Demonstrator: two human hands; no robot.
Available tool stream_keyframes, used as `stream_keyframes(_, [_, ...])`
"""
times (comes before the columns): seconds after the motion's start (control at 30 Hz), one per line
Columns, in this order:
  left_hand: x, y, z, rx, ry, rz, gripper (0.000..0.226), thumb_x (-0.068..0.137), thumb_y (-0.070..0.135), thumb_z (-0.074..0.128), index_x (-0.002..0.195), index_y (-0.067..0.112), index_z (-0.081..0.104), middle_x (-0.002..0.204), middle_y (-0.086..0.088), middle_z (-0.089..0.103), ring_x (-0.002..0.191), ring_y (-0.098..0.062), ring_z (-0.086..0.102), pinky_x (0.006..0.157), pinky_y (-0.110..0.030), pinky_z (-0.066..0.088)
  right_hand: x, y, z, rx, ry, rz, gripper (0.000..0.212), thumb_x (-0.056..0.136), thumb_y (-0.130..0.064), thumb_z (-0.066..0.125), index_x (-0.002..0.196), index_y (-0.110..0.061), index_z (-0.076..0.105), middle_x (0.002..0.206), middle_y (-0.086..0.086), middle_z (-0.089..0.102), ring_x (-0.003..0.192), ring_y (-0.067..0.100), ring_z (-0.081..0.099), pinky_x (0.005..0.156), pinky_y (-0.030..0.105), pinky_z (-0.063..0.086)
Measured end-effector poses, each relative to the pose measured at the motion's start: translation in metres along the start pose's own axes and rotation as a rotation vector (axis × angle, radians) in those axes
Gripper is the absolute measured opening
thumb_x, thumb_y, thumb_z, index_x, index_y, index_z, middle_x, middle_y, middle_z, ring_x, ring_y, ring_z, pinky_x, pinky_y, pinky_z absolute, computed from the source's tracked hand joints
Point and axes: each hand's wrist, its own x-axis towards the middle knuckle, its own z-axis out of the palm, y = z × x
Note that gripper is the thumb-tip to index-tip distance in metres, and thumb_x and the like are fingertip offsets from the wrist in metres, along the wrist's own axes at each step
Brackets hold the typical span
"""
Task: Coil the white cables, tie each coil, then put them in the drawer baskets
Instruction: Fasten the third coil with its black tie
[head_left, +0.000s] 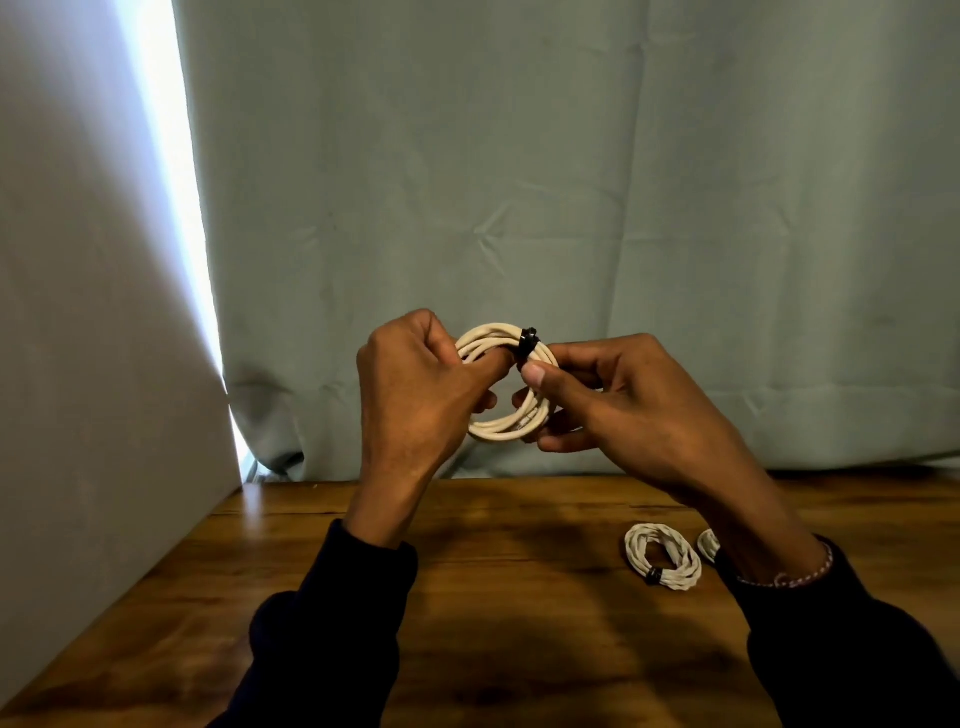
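Note:
Above the wooden table (322, 561) I hold up a coil of white cable (503, 427) with both hands. My left hand (415, 395) grips the coil's left side, fingers curled through the loop. My right hand (618, 400) holds the right side, its thumb pressing just below a black tie (528, 344) wrapped round the top of the coil. A second white coil (662, 558) with a black tie lies on the table at the right. Part of a third coil (707, 543) shows behind my right wrist.
A grey-green curtain (571, 182) hangs behind the table's far edge. A pale wall (78, 312) closes off the left side, with a bright strip of light between wall and curtain. No drawer or basket is in view.

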Motion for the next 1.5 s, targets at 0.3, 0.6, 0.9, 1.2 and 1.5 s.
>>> stream_keyframes(0.3, [0.016,0.002,-0.03,-0.104,-0.44,-0.225,0.026,0.078,0.012,0.08,0.102,0.007,0.07,0.088,-0.011,0.076,0.082,-0.025,0.075,0.074,-0.036,0.063,0.006,0.006,-0.002,-0.027,0.144,-0.012,0.02,0.093,-0.028,0.066,0.11,-0.02,0.074,0.097,0.0,0.073,0.081,0.014,0.075,0.07,0.027,0.062])
stream_keyframes(0.6, [0.011,0.0,-0.018,-0.247,-0.175,-0.134,0.015,0.083,0.011,0.078,0.096,0.005,0.077,0.077,-0.007,0.077,0.072,-0.021,0.076,0.07,-0.03,0.062,0.008,0.005,0.001,0.151,0.332,0.051,0.041,0.074,-0.034,0.082,0.105,-0.012,0.067,0.094,0.006,0.073,0.079,0.016,0.076,0.072,0.033,0.063])
stream_keyframes(0.9, [0.004,0.001,-0.006,-0.206,-0.148,-0.034,0.021,0.081,0.014,0.08,0.101,0.011,0.078,0.081,-0.001,0.078,0.073,-0.013,0.076,0.071,-0.029,0.062,0.012,0.01,0.006,0.325,0.375,0.084,0.028,0.079,-0.015,0.081,0.104,-0.008,0.071,0.087,0.007,0.077,0.082,0.02,0.076,0.077,0.035,0.063])
stream_keyframes(1.2, [0.008,-0.003,-0.009,-0.188,-0.136,-0.03,0.022,0.083,0.018,0.078,0.103,0.011,0.078,0.082,0.0,0.078,0.074,-0.014,0.075,0.073,-0.032,0.063,0.01,0.007,0.0,0.346,0.262,0.128,0.029,0.079,-0.015,0.08,0.104,-0.005,0.069,0.086,0.01,0.078,0.083,0.023,0.076,0.078,0.036,0.062])
stream_keyframes(1.5, [0.004,0.001,-0.004,-0.193,-0.103,0.005,0.023,0.082,0.019,0.079,0.104,0.012,0.078,0.084,-0.002,0.078,0.074,-0.014,0.075,0.073,-0.034,0.063,0.011,0.007,0.006,0.386,0.378,0.122,0.04,0.079,-0.018,0.081,0.113,-0.008,0.063,0.089,0.009,0.077,0.083,0.021,0.076,0.077,0.038,0.063])
